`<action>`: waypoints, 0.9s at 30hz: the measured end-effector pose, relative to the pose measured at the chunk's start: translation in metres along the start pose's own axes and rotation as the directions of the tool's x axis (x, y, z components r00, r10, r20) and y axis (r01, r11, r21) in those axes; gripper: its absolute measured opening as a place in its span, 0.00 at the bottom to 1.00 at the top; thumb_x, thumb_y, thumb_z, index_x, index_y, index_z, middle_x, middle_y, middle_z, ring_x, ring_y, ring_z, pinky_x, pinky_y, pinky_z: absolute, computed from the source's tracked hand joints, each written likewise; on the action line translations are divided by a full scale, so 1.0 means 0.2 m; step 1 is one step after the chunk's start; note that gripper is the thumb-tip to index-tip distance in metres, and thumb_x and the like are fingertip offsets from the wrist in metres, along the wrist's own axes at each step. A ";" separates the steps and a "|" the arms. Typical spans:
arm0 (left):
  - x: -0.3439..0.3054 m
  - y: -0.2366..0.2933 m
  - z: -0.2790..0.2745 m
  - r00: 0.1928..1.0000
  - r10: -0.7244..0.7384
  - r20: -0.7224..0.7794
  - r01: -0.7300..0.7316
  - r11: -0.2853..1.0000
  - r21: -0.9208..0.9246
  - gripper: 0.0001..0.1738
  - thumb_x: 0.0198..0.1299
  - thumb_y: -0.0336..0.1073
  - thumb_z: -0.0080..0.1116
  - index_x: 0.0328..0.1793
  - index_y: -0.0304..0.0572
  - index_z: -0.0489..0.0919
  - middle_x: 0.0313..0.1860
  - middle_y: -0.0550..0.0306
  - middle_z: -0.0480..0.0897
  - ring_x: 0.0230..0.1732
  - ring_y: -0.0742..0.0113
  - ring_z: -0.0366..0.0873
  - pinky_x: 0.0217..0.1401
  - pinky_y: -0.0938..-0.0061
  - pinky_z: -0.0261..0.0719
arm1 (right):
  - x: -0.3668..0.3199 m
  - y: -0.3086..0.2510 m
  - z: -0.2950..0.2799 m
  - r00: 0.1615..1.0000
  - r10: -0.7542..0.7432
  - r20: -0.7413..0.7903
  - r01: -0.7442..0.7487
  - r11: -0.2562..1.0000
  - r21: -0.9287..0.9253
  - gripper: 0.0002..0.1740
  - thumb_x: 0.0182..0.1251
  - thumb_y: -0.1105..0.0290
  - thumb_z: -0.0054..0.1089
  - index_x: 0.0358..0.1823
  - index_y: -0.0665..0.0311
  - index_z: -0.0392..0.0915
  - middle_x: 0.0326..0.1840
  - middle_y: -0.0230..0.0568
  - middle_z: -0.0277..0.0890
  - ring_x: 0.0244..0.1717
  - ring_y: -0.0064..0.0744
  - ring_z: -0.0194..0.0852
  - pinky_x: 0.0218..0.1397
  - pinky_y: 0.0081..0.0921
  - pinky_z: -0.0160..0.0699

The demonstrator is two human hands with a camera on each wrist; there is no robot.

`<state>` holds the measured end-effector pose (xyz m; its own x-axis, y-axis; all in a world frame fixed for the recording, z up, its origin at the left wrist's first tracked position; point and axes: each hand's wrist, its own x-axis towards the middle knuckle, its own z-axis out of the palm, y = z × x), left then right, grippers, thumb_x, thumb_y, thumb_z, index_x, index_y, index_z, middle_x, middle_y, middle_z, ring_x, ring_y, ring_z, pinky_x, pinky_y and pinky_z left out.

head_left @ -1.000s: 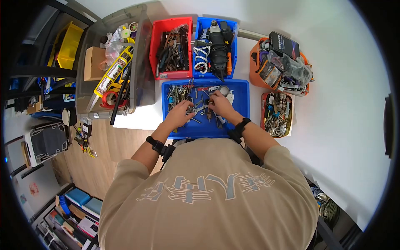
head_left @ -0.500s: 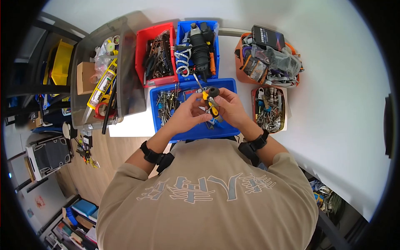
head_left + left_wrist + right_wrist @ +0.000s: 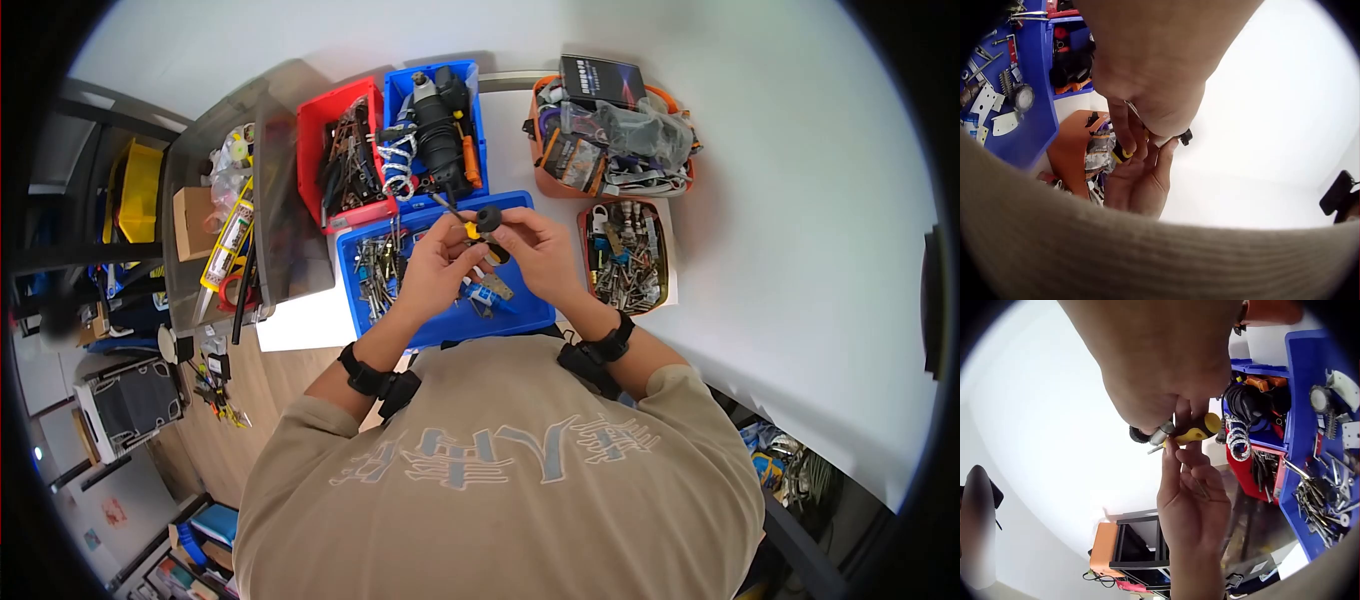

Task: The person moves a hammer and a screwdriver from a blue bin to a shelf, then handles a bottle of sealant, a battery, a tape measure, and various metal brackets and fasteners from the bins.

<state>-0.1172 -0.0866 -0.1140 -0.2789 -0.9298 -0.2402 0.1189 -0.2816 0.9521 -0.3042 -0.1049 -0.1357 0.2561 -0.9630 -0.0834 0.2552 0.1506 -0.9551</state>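
Observation:
Both hands meet above the blue tray (image 3: 452, 325). The left hand (image 3: 432, 275) pinches a yellow-and-black screwdriver (image 3: 472, 230), its metal shaft pointing up and left. Beside it the right hand (image 3: 545, 262) grips a metal piece with a round black knob (image 3: 488, 218). From the right wrist, the knob (image 3: 1139, 434) and its metal cylinder (image 3: 1161, 433) lie against the black-and-yellow handle (image 3: 1200, 428); a thin rod (image 3: 1202, 489) crosses the left hand's (image 3: 1194, 519) fingers. Fingers partly hide where the pieces touch. Loose hardware (image 3: 378, 275) lies in the tray.
Behind the tray stand a red bin (image 3: 310, 165) of tools and a blue bin (image 3: 480, 130) with a power tool. An orange container (image 3: 550, 180) and a tin (image 3: 663, 290) of small metal parts are at right, a large grey box (image 3: 310, 225) at left.
Both hands have risen from among the tray's hardware and come together, now holding the screwdriver and the knobbed piece. The head view has shifted, so the bins appear further left.

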 end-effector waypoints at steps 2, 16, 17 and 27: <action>0.01 -0.04 0.01 1.000 0.024 0.014 -0.025 0.999 0.029 0.20 0.72 0.24 0.58 0.68 0.40 0.70 0.50 0.53 0.86 0.45 0.67 0.88 0.41 0.76 0.84 | -0.02 0.00 0.00 0.992 -0.129 0.014 0.129 0.990 -0.058 0.12 0.72 0.76 0.64 0.55 0.68 0.82 0.50 0.36 0.83 0.49 0.23 0.81 0.54 0.22 0.80; -0.01 -0.19 -0.06 0.993 -0.018 -0.119 0.023 0.999 0.038 0.18 0.72 0.23 0.57 0.65 0.37 0.69 0.52 0.48 0.86 0.49 0.61 0.89 0.47 0.73 0.86 | 0.15 -0.05 -1.02 0.804 -0.561 -0.197 0.094 0.447 -0.890 0.08 0.63 0.72 0.71 0.43 0.65 0.86 0.43 0.39 0.78 0.46 0.42 0.79 0.48 0.38 0.79; -0.01 -0.19 -0.06 0.992 -0.034 -0.120 0.039 0.999 0.034 0.19 0.72 0.23 0.58 0.66 0.37 0.69 0.52 0.48 0.86 0.49 0.60 0.89 0.48 0.72 0.87 | 0.19 -0.01 -1.12 0.767 -0.637 -0.083 0.070 0.211 -0.975 0.09 0.63 0.71 0.72 0.43 0.64 0.87 0.42 0.38 0.78 0.44 0.43 0.78 0.47 0.39 0.79; 0.04 -0.17 0.03 0.997 -0.042 -0.066 0.046 0.998 0.047 0.19 0.73 0.24 0.58 0.66 0.37 0.69 0.51 0.49 0.85 0.49 0.62 0.88 0.48 0.73 0.86 | 0.34 0.14 -1.23 0.840 -0.543 0.014 -0.036 -0.081 -0.996 0.08 0.64 0.64 0.67 0.41 0.54 0.89 0.41 0.32 0.78 0.50 0.38 0.76 0.53 0.40 0.73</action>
<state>-0.1284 -0.0829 -0.1463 -0.2199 -0.9307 -0.2924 0.0611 -0.3123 0.9480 -0.5098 -0.2214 -0.2377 0.0894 -0.8872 0.4526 -0.9585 -0.2001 -0.2030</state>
